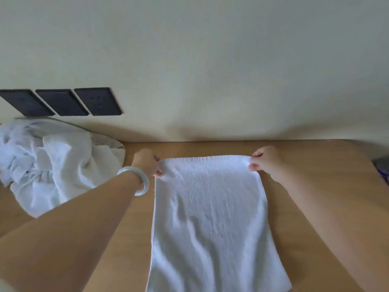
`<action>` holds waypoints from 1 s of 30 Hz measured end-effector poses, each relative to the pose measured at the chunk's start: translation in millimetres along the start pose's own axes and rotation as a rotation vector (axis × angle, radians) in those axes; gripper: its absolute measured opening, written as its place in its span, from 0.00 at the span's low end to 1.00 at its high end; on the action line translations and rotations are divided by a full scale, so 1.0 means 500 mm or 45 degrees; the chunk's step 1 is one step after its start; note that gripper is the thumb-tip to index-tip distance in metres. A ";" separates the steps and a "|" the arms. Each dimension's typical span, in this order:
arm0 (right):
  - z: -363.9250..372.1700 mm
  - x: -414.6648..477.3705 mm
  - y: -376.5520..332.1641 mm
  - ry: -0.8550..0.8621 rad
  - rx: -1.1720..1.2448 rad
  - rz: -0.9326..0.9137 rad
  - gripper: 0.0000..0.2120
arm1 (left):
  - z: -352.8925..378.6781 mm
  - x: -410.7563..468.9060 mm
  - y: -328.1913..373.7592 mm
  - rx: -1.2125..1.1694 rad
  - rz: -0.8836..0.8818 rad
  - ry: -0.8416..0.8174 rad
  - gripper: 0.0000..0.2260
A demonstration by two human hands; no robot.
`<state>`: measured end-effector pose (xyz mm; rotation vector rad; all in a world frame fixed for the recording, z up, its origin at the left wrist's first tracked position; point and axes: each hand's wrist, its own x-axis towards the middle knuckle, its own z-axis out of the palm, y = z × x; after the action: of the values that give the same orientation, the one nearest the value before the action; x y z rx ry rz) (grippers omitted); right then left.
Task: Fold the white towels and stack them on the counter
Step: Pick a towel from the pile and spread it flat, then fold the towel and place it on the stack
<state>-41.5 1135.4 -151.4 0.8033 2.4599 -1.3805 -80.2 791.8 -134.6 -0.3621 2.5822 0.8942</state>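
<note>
A white towel [210, 218] lies stretched lengthwise on the wooden counter [315, 165], running from near the wall down to the bottom of the view. My left hand [146, 163], with a pale bangle on the wrist, pinches the towel's far left corner. My right hand [264, 161] pinches the far right corner. The far edge is pulled straight between the two hands, and the cloth below shows soft wrinkles. A crumpled heap of white towels [48, 163] sits on the counter to the left, apart from the flat towel.
A cream wall [210, 60] rises directly behind the counter. Three dark socket plates [63, 102] are set in the wall above the heap. A purplish object [383, 167] shows at the right edge, partly cut off.
</note>
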 end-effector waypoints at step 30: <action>0.056 -0.426 0.302 0.144 -0.298 0.147 0.08 | 0.152 -0.409 -0.238 -0.028 -0.175 0.050 0.11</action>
<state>216.2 1098.3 -184.7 0.9725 2.5511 -1.0107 165.8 772.9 -164.8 -0.5613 2.5488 0.8756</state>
